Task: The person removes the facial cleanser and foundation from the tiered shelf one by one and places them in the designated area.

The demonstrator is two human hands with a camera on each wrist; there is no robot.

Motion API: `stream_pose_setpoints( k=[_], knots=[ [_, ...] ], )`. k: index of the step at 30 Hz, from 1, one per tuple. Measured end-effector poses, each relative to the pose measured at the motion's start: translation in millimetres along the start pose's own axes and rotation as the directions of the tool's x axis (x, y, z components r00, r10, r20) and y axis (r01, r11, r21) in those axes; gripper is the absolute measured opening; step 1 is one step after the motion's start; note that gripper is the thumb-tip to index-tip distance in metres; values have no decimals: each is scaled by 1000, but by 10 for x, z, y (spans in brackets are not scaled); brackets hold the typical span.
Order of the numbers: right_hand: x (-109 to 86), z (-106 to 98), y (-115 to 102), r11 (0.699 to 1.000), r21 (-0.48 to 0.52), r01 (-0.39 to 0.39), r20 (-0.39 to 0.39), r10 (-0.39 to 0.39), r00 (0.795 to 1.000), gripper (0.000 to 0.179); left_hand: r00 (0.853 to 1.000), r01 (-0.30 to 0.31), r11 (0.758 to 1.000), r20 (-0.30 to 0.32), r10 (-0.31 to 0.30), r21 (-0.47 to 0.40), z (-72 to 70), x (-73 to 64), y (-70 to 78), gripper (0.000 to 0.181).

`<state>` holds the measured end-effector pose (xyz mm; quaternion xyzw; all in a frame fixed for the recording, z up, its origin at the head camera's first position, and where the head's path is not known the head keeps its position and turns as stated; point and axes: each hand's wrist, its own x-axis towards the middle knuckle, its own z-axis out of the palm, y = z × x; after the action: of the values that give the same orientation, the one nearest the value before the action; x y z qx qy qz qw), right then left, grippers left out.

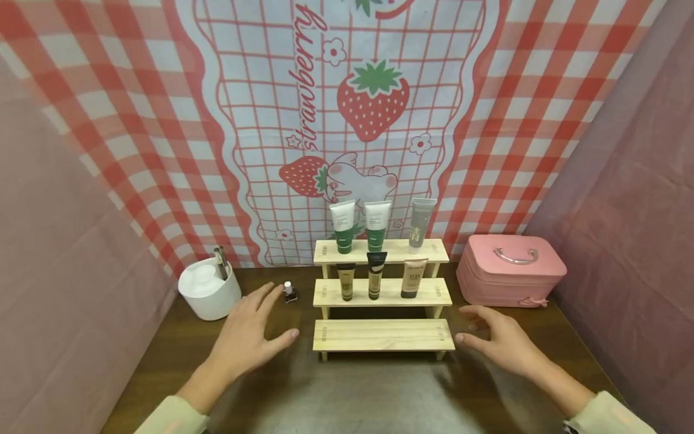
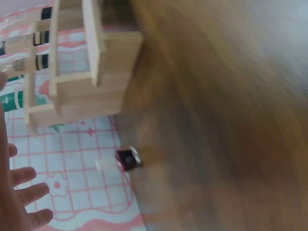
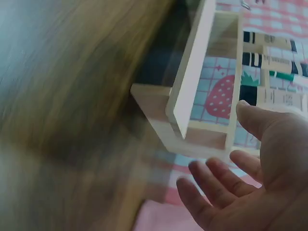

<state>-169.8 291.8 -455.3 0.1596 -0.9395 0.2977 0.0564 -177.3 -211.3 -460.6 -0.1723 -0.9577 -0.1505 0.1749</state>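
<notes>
A three-step wooden display rack (image 1: 384,335) stands on the table. Its top step bears two white-and-green tubes (image 1: 378,226) and a grey tube (image 1: 422,224); the middle step bears three small cosmetic tubes (image 1: 414,278), while the lowest step is bare. Left of the rack, my left hand (image 1: 244,331) hovers with fingers spread, close to a small dark bottle with a white cap (image 1: 290,292). My right hand (image 1: 501,340) is held by the rack's right side, thumb and fingers apart. Neither hand holds anything. In the right wrist view the rack's end (image 3: 159,115) appears beyond my fingers.
On the left stands a white round container (image 1: 209,295) with brushes in it. A pink case (image 1: 512,271) with a metal handle sits at the back right. Behind the table hangs a checked strawberry cloth (image 1: 260,120), with plain curtains on both sides.
</notes>
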Motion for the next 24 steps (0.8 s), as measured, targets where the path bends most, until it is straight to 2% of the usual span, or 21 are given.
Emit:
stream_pose_setpoints(
  k=[2,5,10,13,17,22,24],
  knots=[
    [32,56,40,990,123,-68,34,65,997,51,1000,8,998,-19,-9,-57,-13,59,59,90],
    [72,150,114,960,251,-126,80,109,991,50,999,40,990,-17,-43,-134,-27,151,162,85],
    [113,302,207,927,326,-186,105,160,982,50,995,102,961,6,-104,-259,-26,312,318,79],
    [126,367,238,909,344,-234,126,202,971,51,991,130,924,33,-127,-361,8,434,392,74],
    [119,417,247,892,360,-274,155,232,960,53,988,152,849,79,-130,-507,64,595,467,66],
    [98,448,252,886,364,-288,180,237,955,56,986,163,773,115,-117,-614,120,724,555,59],
    [92,454,249,878,372,-301,189,246,951,58,986,164,756,121,-112,-633,147,748,593,55]
  ],
)
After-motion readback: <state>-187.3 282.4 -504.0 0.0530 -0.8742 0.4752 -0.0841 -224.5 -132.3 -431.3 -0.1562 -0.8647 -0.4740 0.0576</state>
